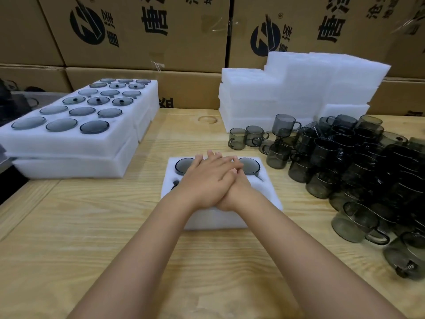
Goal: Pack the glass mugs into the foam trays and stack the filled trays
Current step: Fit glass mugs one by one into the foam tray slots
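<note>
1. Head view, the step in hand: the foam tray lies on the counter directly in front of the person. Two dark mug rims show in its far pockets; the other pockets are hidden under the hands.
2. The left grip lies crossed over the right grip. Both are flat with the fingers stretched, and they pinch nothing. They rest on top of the tray, and it seems they are pressing the mugs down into the foam.
3. To do this well, I think the pressure should go straight down and be gentle, so that each glass sits fully in its pocket and no handle catches on the foam edge. After that the tray can be lifted from both sides and kept level.
4. The likely place for it is the stack of filled trays at the left, which already holds round dark glass pieces.
5. More loose glass mugs are heaped at the right, near the empty foam blocks.
6. Writing: the cardboard boxes behind carry large black Chinese characters, one probably 唐, and a round logo with a small ® mark. The smaller text is too blurred to read.
</note>
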`<state>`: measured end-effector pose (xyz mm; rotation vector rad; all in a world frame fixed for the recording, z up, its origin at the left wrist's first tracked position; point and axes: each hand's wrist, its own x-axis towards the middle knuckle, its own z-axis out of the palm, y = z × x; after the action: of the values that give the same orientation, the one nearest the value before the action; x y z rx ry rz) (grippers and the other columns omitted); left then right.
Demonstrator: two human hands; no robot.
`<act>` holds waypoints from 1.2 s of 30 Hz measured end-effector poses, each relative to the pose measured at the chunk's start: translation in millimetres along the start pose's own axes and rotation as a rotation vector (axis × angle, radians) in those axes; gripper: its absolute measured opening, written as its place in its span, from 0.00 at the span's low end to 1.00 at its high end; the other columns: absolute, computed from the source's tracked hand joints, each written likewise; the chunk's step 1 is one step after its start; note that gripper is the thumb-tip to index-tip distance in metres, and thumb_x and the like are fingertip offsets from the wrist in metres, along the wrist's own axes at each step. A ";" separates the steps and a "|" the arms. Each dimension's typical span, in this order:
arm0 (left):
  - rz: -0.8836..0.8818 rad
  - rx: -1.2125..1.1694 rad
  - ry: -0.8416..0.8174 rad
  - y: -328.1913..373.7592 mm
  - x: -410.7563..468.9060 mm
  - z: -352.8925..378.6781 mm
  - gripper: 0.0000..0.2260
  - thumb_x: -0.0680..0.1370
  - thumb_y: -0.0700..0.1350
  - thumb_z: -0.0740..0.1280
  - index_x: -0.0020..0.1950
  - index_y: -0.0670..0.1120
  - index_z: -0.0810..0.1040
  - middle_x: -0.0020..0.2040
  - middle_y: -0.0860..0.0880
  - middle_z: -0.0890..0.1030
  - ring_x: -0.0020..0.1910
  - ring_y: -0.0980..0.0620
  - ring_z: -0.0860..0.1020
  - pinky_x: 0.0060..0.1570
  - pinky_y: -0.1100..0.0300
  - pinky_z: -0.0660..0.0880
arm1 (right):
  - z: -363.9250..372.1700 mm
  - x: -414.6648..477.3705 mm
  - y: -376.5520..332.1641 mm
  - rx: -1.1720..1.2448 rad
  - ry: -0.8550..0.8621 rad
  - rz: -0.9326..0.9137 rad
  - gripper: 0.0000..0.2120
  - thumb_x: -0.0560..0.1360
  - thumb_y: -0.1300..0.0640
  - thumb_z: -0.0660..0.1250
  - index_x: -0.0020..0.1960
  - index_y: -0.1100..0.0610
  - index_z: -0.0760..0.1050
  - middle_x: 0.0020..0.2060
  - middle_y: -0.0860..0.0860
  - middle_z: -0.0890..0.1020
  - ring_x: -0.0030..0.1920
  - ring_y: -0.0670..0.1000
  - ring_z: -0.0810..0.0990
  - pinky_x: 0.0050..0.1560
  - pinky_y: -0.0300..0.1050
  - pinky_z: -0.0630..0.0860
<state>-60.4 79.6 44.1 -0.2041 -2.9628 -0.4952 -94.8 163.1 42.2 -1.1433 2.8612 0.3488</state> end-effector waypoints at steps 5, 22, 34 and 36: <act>-0.127 0.077 0.344 11.7 -23.7 -0.7 0.29 0.78 0.52 0.40 0.69 0.46 0.72 0.71 0.49 0.71 0.71 0.52 0.65 0.72 0.54 0.50 | 2.5 2.6 -0.4 0.047 0.022 0.052 0.40 0.77 0.39 0.55 0.75 0.49 0.32 0.76 0.53 0.35 0.75 0.55 0.32 0.70 0.65 0.33; -0.036 0.314 0.834 -17.0 -40.6 29.1 0.17 0.77 0.45 0.58 0.59 0.39 0.80 0.48 0.46 0.84 0.43 0.47 0.82 0.41 0.54 0.77 | -18.6 39.5 47.3 1.247 0.456 0.320 0.15 0.78 0.61 0.55 0.58 0.53 0.77 0.55 0.54 0.80 0.57 0.56 0.78 0.57 0.51 0.75; 0.024 0.292 0.979 -29.8 -33.4 40.2 0.13 0.74 0.38 0.60 0.52 0.42 0.83 0.44 0.48 0.83 0.41 0.46 0.80 0.46 0.52 0.73 | 0.1 102.2 122.9 0.341 0.279 0.387 0.15 0.76 0.62 0.61 0.62 0.59 0.74 0.59 0.57 0.75 0.59 0.59 0.73 0.46 0.45 0.68; 0.024 0.289 0.981 -30.1 -33.3 40.7 0.13 0.74 0.38 0.60 0.51 0.42 0.83 0.43 0.49 0.83 0.40 0.46 0.80 0.46 0.53 0.72 | 0.9 105.0 121.4 0.318 0.295 0.372 0.12 0.77 0.61 0.63 0.60 0.60 0.75 0.58 0.58 0.72 0.57 0.60 0.73 0.50 0.48 0.71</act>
<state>-36.6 61.2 -8.5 0.0380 -2.0242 -0.0913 -254.3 177.8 52.0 -0.6535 3.2181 -0.2870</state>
